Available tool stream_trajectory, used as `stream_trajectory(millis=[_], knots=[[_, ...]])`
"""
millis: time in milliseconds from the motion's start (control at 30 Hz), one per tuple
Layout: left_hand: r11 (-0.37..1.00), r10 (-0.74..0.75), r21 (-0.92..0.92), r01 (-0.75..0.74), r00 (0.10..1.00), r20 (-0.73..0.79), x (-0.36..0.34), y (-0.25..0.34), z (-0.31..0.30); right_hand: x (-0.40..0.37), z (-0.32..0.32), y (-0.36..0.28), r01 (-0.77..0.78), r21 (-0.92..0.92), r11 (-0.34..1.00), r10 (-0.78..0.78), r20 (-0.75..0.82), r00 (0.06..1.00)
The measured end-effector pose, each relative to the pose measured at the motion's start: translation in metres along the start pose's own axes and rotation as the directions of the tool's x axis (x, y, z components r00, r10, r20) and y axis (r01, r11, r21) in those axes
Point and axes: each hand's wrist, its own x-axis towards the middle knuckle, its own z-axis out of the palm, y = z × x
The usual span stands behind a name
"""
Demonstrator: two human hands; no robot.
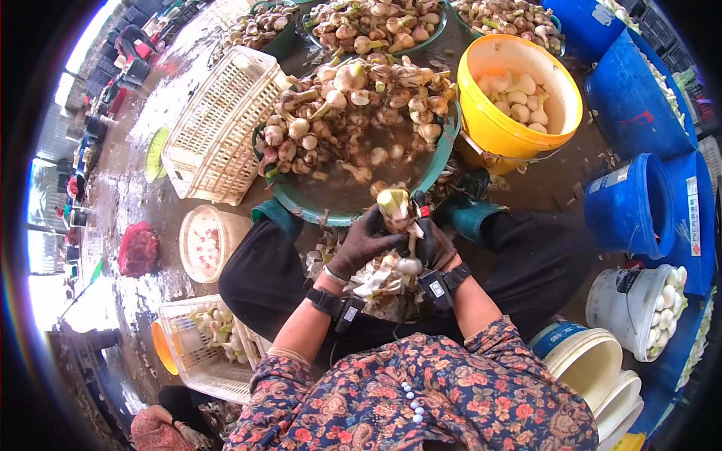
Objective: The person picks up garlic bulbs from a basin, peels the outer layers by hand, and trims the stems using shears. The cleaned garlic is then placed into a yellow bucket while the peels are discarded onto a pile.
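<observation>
In front of my lap, my left hand point(370, 244), in a dark dirty glove, is closed around a garlic bulb point(395, 207) with partly peeled, greenish-white skin. Close against the bulb's other side is my right hand point(436, 242), also gloved and with its fingers curled. A small red and dark piece shows at its fingertips, too small to identify. Just below the hands is a pale garlic bulb point(409, 265). Loose garlic skins point(372, 279) lie heaped between my legs. Beyond my hands stands a green tub point(444, 161) of muddy water, with unpeeled garlic point(350, 79) piled in it.
A yellow bucket point(481, 113) with peeled garlic stands at the right of the tub. White crates point(226, 113) and a round pail point(213, 244) sit on the left. Blue buckets point(628, 207) and a white bucket point(620, 304) of peeled bulbs line the right. Another person point(162, 428) sits at lower left.
</observation>
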Motion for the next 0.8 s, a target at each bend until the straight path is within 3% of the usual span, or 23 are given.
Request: stream_trajectory(millis=[33,67,100,167,200,233,267,300,367,433,467,500,600,667,700,767,800], knots=[[0.984,-0.002,0.177,-0.01,0.997,0.071,0.0,-0.003,-0.003,0.006,-0.015,0.012,0.179,-0.16,0.971,-0.174,0.048,0.984],[0.945,-0.067,0.326,0.036,0.994,0.083,-0.003,0.018,-0.002,-0.009,-0.01,-0.008,0.343,-0.411,0.845,-0.27,0.226,0.936],[0.859,0.142,0.501,-0.101,0.989,-0.042,-0.003,0.021,-0.002,-0.007,-0.017,-0.007,0.339,-0.411,0.846,-0.266,0.224,0.938],[0.638,0.424,0.751,-0.171,0.892,-0.158,-0.001,0.033,-0.002,-0.001,-0.024,0.0,0.406,-0.63,0.662,-0.315,0.257,0.914],[0.638,0.42,0.752,-0.163,0.893,-0.162,-0.001,0.033,-0.005,-0.04,0.059,-0.059,-0.068,-0.232,0.97,0.064,-0.026,0.998],[0.585,0.291,0.796,-0.158,0.956,-0.024,-0.002,0.033,-0.009,-0.045,0.071,-0.066,-0.074,-0.231,0.97,0.07,-0.022,0.997],[0.529,0.143,0.832,-0.165,0.984,0.105,-0.003,0.033,-0.011,-0.047,0.078,-0.069,-0.151,-0.366,0.918,0.126,-0.092,0.988],[0.53,0.141,0.832,-0.161,0.985,0.101,-0.004,0.028,-0.012,-0.05,0.082,-0.072,-0.232,-0.487,0.842,0.169,-0.169,0.971],[0.512,0.128,0.855,-0.084,0.992,0.021,-0.005,0.017,-0.012,-0.052,0.084,-0.075,-0.268,-0.452,0.851,0.207,-0.179,0.962],[0.514,0.164,0.853,-0.089,0.986,0.003,-0.004,0.01,-0.009,-0.051,0.082,-0.063,-0.094,-0.418,0.903,0.044,-0.127,0.991],[0.62,0.209,0.782,-0.063,0.974,-0.088,-0.004,0.001,-0.01,-0.05,0.082,-0.076,-0.146,-0.711,0.688,0.111,-0.096,0.989],[0.715,0.241,0.697,-0.045,0.952,-0.186,-0.005,0.001,-0.007,-0.047,0.069,-0.069,-0.149,-0.713,0.685,0.117,-0.095,0.989],[0.828,0.183,0.559,0.046,0.92,-0.348,-0.004,-0.009,-0.004,-0.035,0.049,-0.053,0.044,-0.6,0.799,0.044,0.131,0.99],[0.909,0.055,0.386,0.16,0.87,-0.489,-0.002,-0.014,-0.009,-0.038,0.056,-0.059,-0.013,-0.567,0.823,0.077,0.088,0.993],[0.909,0.054,0.384,0.16,0.87,-0.49,0.0,-0.016,-0.011,-0.039,0.063,-0.061,-0.072,-0.531,0.844,0.113,0.045,0.993],[0.991,-0.136,-0.096,0.098,0.813,-0.566,0.003,-0.017,-0.015,-0.039,0.065,-0.05,-0.074,-0.437,0.896,0.096,0.03,0.995],[0.973,-0.216,-0.184,0.14,0.832,-0.512,0.003,-0.013,-0.023,-0.043,0.066,-0.044,0.083,-0.418,0.904,-0.026,0.14,0.99]])
